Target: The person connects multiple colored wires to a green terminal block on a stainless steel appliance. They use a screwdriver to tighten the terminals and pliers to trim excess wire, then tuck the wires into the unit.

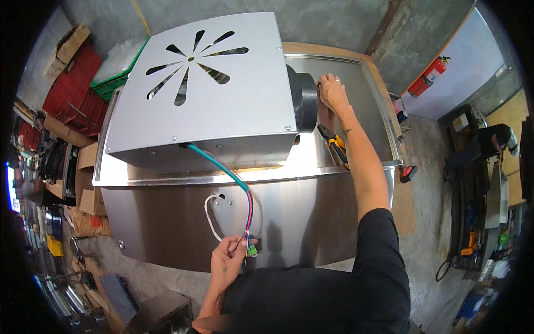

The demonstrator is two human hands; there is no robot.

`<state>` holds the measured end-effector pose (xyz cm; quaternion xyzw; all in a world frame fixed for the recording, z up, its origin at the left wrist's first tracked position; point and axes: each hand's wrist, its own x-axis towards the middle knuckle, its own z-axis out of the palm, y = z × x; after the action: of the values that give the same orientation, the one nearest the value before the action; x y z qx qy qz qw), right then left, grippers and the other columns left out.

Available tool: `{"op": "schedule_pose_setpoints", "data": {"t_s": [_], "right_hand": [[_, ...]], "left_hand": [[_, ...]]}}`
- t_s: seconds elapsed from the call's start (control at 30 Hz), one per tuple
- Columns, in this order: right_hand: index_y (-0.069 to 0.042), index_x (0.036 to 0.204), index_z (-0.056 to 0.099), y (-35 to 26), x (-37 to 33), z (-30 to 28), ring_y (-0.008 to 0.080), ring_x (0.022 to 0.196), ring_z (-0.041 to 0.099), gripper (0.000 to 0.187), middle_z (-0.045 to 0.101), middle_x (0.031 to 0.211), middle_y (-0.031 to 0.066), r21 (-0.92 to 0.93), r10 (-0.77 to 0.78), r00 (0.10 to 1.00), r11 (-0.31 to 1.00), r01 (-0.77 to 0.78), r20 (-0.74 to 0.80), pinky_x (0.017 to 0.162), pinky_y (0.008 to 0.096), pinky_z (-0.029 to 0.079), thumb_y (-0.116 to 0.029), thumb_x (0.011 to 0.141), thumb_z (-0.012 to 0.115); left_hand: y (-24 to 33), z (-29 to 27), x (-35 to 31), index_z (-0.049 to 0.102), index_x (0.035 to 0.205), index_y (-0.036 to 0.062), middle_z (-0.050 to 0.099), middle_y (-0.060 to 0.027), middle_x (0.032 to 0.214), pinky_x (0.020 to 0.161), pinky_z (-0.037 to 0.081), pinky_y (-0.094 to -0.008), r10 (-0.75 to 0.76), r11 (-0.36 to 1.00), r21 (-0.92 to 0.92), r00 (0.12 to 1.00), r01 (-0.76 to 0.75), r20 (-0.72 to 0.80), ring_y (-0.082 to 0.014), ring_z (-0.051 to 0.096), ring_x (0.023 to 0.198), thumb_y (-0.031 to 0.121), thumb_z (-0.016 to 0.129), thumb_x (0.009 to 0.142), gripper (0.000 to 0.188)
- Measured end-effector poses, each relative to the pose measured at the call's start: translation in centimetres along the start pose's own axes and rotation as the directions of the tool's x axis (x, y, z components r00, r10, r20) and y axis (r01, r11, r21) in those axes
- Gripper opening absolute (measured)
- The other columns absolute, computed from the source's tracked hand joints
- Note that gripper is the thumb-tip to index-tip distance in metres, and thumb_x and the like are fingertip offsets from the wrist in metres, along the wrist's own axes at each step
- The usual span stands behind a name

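In the lower middle, my left hand (pixel 227 257) is closed on a bundle of thin coloured wires (pixel 250 214). The wires come out of a green sleeve (pixel 219 161) that leaves the front of a grey metal fan box (pixel 222 106). Just beside those fingers is a small green connector (pixel 252 249). My right arm reaches far forward, and my right hand (pixel 332 93) is curled down by the box's round black duct collar (pixel 305 103). What its fingertips grip, if anything, is hidden. Yellow-and-black pliers (pixel 335 146) lie on the steel near my right forearm.
The box rests on a stainless steel hood body (pixel 183 222), where a white cable (pixel 209 217) loops from a hole. Red crates (pixel 78 89) and cardboard boxes (pixel 88 181) stand at left. A fire extinguisher (pixel 429 77) hangs at right, with another person (pixel 489 142) further off.
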<state>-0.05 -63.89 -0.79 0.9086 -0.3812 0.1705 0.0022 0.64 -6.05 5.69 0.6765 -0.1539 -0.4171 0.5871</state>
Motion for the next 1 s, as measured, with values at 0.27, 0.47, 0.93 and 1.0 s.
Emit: {"op": "schedule_pose_setpoints", "data": {"t_s": [0.27, 0.47, 0.93, 1.0], "right_hand": [[0.002, 0.124, 0.056, -8.2, -14.5, -13.2, 0.0264, 0.082, 0.067, 0.029, 0.068, 0.091, 0.0173, 0.594, 0.344, 0.911, 0.790, -0.151, -0.226, 0.078, 0.0431, 0.054, -0.022, 0.110, 0.050], [-0.001, 0.117, 0.061, -17.2, -36.6, -19.0, 0.0147, 0.080, 0.063, 0.018, 0.066, 0.095, 0.0124, 0.705, 0.128, 0.991, 0.699, -0.116, 0.037, 0.072, 0.0333, 0.053, -0.014, 0.105, 0.060], [0.004, 0.113, 0.061, -24.5, -44.2, -17.7, 0.0313, 0.085, 0.072, 0.018, 0.069, 0.102, 0.0194, 0.713, -0.044, 0.995, 0.701, -0.031, 0.086, 0.071, 0.0377, 0.062, -0.006, 0.100, 0.067], [0.004, 0.113, 0.061, -24.7, -44.1, -17.7, 0.0309, 0.084, 0.072, 0.018, 0.069, 0.101, 0.0193, 0.697, -0.057, 0.997, 0.717, 0.007, 0.049, 0.069, 0.0374, 0.061, -0.006, 0.100, 0.068]], "left_hand": [[-0.2, -0.2, -0.4, 0.064, 0.117, -0.0058, 0.075, -0.0076, 0.100, 0.081, 0.059, -0.0295, -0.017, 1.000, 0.003, 0.999, 0.017, -0.035, -0.0103, 0.067, 0.087, 0.021, 0.062, 0.109, 0.028], [-0.3, 0.4, 0.1, 0.064, 0.118, -0.0044, 0.075, -0.0093, 0.104, 0.081, 0.061, -0.0309, -0.020, 1.000, -0.005, 0.998, 0.021, 0.064, -0.0115, 0.069, 0.092, 0.022, 0.062, 0.109, 0.028], [-0.6, 0.3, 0.0, 0.062, 0.122, -0.0061, 0.075, -0.0177, 0.113, 0.085, 0.065, -0.0314, 0.034, 0.995, -0.093, 0.992, -0.023, 0.118, -0.0210, 0.074, 0.109, 0.020, 0.062, 0.109, 0.029], [-0.2, 0.4, -0.2, 0.062, 0.122, -0.0060, 0.075, -0.0175, 0.111, 0.084, 0.065, -0.0316, 0.015, 0.997, -0.081, 0.994, -0.007, 0.108, -0.0212, 0.074, 0.107, 0.019, 0.062, 0.109, 0.028]]}}
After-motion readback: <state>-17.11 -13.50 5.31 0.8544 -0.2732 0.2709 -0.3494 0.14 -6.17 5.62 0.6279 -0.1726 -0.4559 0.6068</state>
